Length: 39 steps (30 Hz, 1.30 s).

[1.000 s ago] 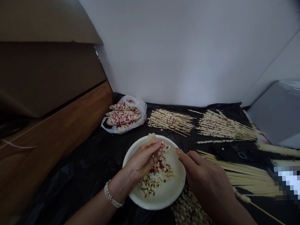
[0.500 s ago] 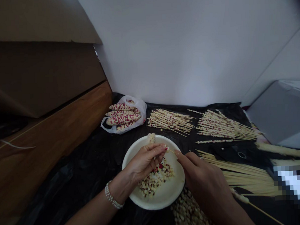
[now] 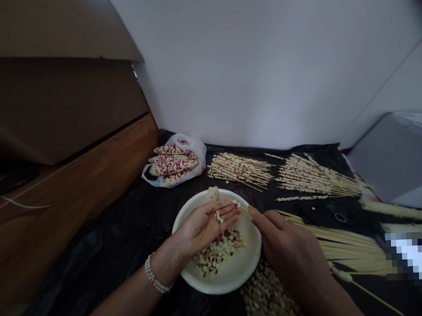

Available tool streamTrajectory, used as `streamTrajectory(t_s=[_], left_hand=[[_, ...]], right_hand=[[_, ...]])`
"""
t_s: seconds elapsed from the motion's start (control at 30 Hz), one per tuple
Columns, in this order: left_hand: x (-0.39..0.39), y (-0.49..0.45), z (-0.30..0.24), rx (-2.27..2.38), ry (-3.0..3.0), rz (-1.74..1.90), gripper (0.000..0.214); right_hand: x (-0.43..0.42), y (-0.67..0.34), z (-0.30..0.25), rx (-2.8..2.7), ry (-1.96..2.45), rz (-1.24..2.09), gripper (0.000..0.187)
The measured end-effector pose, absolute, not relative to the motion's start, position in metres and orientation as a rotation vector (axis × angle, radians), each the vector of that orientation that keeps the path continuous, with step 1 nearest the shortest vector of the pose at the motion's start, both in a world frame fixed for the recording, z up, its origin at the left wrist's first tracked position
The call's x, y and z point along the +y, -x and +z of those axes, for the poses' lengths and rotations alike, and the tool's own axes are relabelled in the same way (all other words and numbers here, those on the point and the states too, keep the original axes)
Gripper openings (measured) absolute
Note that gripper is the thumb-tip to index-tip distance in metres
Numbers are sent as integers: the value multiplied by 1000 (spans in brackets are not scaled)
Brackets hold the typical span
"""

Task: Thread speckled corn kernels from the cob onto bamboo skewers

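Observation:
My left hand (image 3: 200,228) is palm up over the white bowl (image 3: 242,273), its fingers stretched out flat. A few loose corn kernels (image 3: 218,217) rest on those fingers. Between the fingertips of my right hand (image 3: 288,241) is a thin wooden skewer (image 3: 244,208), pointing left. A few white and red kernels (image 3: 236,204) sit at the skewer's far end, beside my left fingertips. White, yellow and dark red kernels (image 3: 217,255) lie in the bowl, partly hidden by my left hand. A stripped corn cob (image 3: 213,193) leans at the bowl's back rim.
Speckled corn cobs (image 3: 174,168) lie in a plastic bag (image 3: 198,149) at the back left. Two piles of kernel-covered skewers (image 3: 237,168) (image 3: 304,177) are behind the bowl. Bare skewers (image 3: 347,245) lie at right, and loose kernels (image 3: 268,295) in front. A wooden board (image 3: 93,181) borders the left.
My left fingers have uncurled from around the skewer's tip, and the palm has turned up, showing loose kernels. My right hand has shifted slightly right, still holding the skewer.

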<state>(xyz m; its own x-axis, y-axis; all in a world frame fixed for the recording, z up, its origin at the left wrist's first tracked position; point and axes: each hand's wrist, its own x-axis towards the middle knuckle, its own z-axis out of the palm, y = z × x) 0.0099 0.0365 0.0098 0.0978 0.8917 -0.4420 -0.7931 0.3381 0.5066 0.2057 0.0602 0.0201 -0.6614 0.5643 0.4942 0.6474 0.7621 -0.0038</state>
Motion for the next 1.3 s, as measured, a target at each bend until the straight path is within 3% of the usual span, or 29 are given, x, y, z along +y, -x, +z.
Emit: streamTrajectory(t_s=[0.27,0.4,0.57,1.3], left_hand=[[35,-12,7,717,-190,1144,16],[37,-10,8,747,-129,1160,42],[37,-11,9,774,-148,1155,52],[34,-17,7,826,-259,1148,54]], right_hand=[[59,-206,20,-2550,921,-203,35],[58,-206,20,-2597,928,-174,32],[57,-203,17,-2685,928,-80,29],[53,-200,12,-2642,900,-140,38]])
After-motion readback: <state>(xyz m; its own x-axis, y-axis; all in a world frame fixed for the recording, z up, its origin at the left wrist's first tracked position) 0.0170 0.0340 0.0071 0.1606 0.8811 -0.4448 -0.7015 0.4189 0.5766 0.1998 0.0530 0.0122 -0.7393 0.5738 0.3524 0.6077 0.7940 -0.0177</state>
